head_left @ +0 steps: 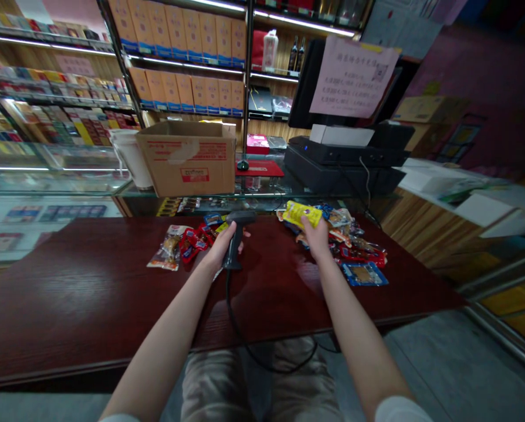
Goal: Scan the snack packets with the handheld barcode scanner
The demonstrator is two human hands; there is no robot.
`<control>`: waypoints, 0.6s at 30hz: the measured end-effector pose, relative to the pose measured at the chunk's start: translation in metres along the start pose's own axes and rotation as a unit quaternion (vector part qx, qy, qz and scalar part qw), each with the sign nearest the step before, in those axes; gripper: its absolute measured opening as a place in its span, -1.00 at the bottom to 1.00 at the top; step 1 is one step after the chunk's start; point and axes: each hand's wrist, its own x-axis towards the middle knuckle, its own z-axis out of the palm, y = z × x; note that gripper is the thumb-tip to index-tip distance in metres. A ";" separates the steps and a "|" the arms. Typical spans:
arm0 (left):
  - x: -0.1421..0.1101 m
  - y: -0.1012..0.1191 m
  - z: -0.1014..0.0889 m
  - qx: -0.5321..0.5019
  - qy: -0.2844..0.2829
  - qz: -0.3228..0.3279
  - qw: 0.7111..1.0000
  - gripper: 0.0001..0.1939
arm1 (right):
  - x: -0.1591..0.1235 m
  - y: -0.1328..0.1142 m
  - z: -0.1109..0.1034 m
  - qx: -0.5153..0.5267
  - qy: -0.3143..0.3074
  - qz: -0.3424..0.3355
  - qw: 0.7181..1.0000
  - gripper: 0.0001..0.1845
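Note:
In my left hand (222, 245) is a dark barcode scanner (233, 243), its head tilted up and a black cable trailing off the table's front. My right hand (315, 235) grips a yellow snack packet (301, 214) above a pile of snack packets. That pile includes red packets (362, 255), and a blue packet (364, 274) lies at its near edge. Behind and left of the scanner is a smaller group with red packets (195, 241) and a clear packet (169, 249); my left hand partly hides this group.
The dark red wooden table (90, 293) spans the front. Behind it, a glass counter bears a cardboard box (190, 161), a white container (132, 158), a mouse (243, 165) and a black register (341, 164) below a monitor with a paper notice (354, 76). Stocked shelves line the back.

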 end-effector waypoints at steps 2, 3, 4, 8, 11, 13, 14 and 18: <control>0.000 0.005 -0.003 -0.003 0.028 0.012 1.000 -0.40 | 0.018 -0.009 -0.024 -0.159 0.056 -0.107 0.980 -0.56; 0.001 0.008 -0.004 -0.003 0.042 0.021 0.999 -0.41 | 0.026 -0.013 -0.037 -0.239 0.063 -0.141 0.959 -0.55; 0.001 0.010 -0.006 -0.002 0.054 0.027 0.998 -0.41 | 0.032 -0.015 -0.048 -0.309 0.063 -0.153 0.936 -0.53; 0.002 0.015 -0.014 0.014 0.081 0.030 0.996 -0.40 | 0.041 -0.010 -0.082 -0.509 -0.024 -0.086 0.856 -0.53; 0.003 0.017 -0.022 0.024 0.093 0.039 0.995 -0.40 | 0.042 -0.003 -0.093 -0.554 -0.105 -0.025 0.826 -0.35; 0.002 0.019 -0.026 0.029 0.102 0.045 0.993 -0.40 | 0.043 -0.003 -0.092 -0.563 -0.100 -0.007 0.821 -0.32; 0.002 0.020 -0.029 0.031 0.106 0.047 0.993 -0.40 | 0.044 -0.005 -0.089 -0.564 -0.082 -0.010 0.822 -0.34; 0.002 0.025 -0.038 0.040 0.123 0.046 0.991 -0.40 | 0.036 -0.019 -0.048 -0.516 -0.029 -0.115 0.848 -0.43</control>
